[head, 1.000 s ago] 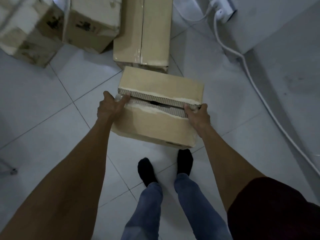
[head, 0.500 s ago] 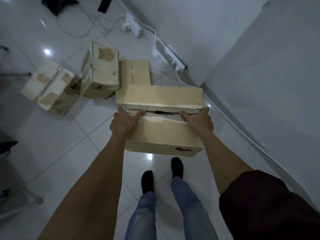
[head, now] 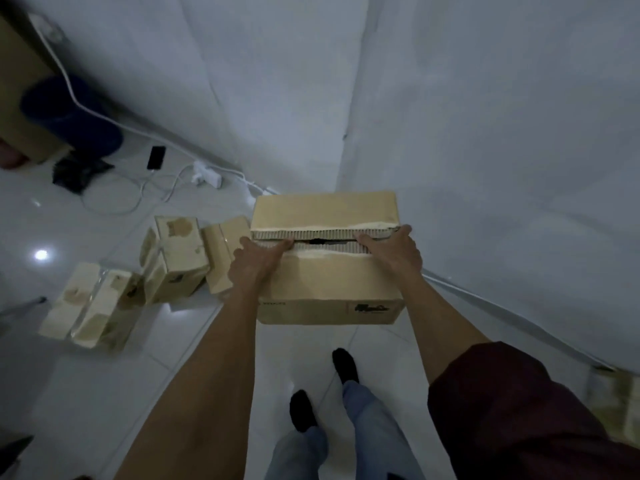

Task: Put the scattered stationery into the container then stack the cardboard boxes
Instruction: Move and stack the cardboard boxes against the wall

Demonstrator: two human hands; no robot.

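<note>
I hold a tan cardboard box up in the air in front of me, above my feet. My left hand grips its top seam at the left, fingers hooked into the gap between the flaps. My right hand grips the same seam at the right. On the floor to the left lie three more cardboard boxes: a long one partly behind the held box, a taped one beside it, and a pale one nearest the left edge.
White walls meet in a corner directly ahead. A white power strip with cables, a black phone and a dark bag lie on the tiled floor at the back left. Another box shows at the right edge.
Both hands have lifted the box off the floor to chest height. My view has tilted up, so the walls and the back-left floor now show.
</note>
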